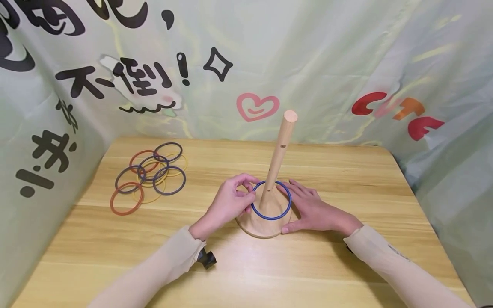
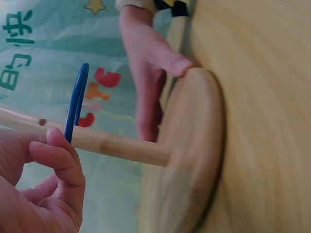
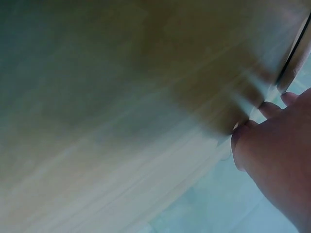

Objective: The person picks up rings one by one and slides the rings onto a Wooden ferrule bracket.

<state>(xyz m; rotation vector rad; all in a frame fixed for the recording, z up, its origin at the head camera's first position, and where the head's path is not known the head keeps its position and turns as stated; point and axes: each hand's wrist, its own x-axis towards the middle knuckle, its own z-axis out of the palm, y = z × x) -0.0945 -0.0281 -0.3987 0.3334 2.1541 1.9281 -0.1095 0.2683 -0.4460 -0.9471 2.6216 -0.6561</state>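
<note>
A blue ring encircles a wooden post that rises from a round wooden base on the table. My left hand pinches the ring at its left side between thumb and fingers. In the left wrist view the post passes through the ring, which is held partway along it, apart from the base. On the other side, my right hand rests against the base's right edge, fingers spread and thumb at its front. The right wrist view shows only part of that hand, dim and blurred.
At the left of the wooden table lies an overlapping pile of red, yellow and dark blue rings. Printed curtains stand around the back and sides. A small black device sits at my left wrist.
</note>
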